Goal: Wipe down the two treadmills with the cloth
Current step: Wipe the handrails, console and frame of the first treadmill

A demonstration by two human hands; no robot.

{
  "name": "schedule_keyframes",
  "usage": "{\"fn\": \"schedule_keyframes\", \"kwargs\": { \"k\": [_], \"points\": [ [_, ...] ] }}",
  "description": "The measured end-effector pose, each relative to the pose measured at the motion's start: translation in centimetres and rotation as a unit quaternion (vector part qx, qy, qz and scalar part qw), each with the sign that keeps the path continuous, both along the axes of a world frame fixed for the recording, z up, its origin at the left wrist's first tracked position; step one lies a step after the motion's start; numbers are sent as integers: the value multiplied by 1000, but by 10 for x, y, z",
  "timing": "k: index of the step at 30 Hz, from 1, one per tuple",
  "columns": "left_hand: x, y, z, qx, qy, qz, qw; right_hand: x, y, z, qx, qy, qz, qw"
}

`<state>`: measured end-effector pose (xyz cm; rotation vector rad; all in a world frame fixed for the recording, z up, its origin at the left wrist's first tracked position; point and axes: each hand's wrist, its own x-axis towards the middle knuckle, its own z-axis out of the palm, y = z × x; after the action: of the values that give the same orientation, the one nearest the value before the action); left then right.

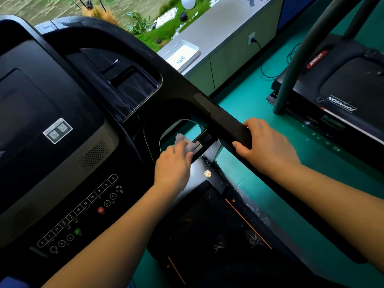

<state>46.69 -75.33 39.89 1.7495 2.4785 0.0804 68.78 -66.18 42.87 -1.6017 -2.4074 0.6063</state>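
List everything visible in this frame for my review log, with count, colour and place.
near treadmill: 1, black, left and centre, button console facing the person
second treadmill: 1, black with a red badge, far right
cloth: 1, grey, on the near treadmill's frame beside the handrail
handrail: 1, black, running diagonally across the centre
tray: 1, white, on the counter
counter: 1, grey, top centre
wall socket: 1, white, counter front, plug inserted
floor: teal green, between the treadmills
left hand: 1, presses the cloth down
right hand: 1, grips the handrail
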Motion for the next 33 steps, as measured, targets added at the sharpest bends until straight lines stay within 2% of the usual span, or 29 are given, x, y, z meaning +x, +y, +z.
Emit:
{"fn": "schedule_keyframes", "kwargs": {
  "k": [2, 6, 8, 10, 13, 14, 16, 18, 20, 23, 26, 29, 33],
  "points": [
    [17, 27, 1, -14, -5, 36, 999, 0, 0, 0, 0, -3, -2, 1000],
    [34, 70, 1, -35, -129, 27, 991, 0, 1, 2, -5, -2, 0, 1000],
    [21, 64, 1, -41, -164, -26, 985, 0, 1, 2, -7, 1, 0, 1000],
    [-9, 47, 9, -11, -168, -84, 982, 1, 1, 1, -11, 3, 0, 1000],
    [-69, 33, 32, 65, 2, -193, 979, 1, 1, 1, -8, 0, 3, 1000],
    [-86, 32, 41, 60, 74, -245, 965, 0, 2, 1, -7, -2, 5, 1000],
    [-106, 33, 56, -17, 194, -332, 923, 0, 2, 1, -7, -4, 7, 1000],
    [-106, 42, 60, -92, 245, -372, 891, 1, 2, 1, -5, -3, 7, 1000],
    [-95, 63, 59, -108, 276, -409, 863, 1, 1, 2, -4, -3, 7, 1000],
    [-77, 103, 51, -49, 322, -490, 809, 1, 1, 1, -6, -2, 6, 1000],
    [-74, 122, 51, 22, 321, -555, 767, 0, 2, -1, -2, -4, 5, 1000],
    [-87, 111, 47, 43, 322, -513, 794, 0, 3, -2, 3, -2, 5, 1000],
    [-94, 84, 47, 7, 343, -414, 843, 0, 2, -2, 0, 3, 4, 1000]
  ]
}}
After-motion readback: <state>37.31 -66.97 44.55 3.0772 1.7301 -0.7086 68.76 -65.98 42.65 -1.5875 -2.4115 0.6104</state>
